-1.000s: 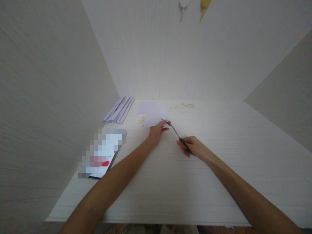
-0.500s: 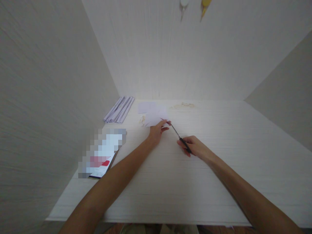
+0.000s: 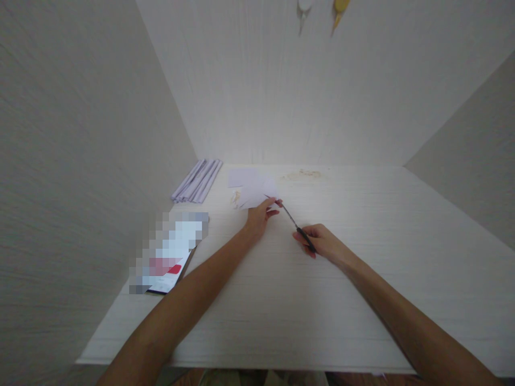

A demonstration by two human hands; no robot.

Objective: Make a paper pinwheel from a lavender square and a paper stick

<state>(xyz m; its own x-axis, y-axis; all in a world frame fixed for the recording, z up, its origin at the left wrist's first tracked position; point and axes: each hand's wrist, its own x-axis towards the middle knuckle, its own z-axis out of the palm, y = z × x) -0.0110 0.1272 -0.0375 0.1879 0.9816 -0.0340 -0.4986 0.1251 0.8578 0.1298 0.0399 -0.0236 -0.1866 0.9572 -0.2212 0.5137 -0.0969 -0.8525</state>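
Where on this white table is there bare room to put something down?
The white wooden table is bare right of the right hand holding the black-handled scissors, and along the near edge. It is crowded at back-left: pale sheet of paper under the left hand, folded lilac strips.

Matt paper sheet, pale wood-grain table

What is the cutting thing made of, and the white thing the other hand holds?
The scissors in the right hand look like grey metal blades, thin and dull, with dark handles, probably plastic. The sheet under the left hand looks like thin matte paper, pale and flat. The table looks like whitish wood-grain laminate, judging by its fine streaks.
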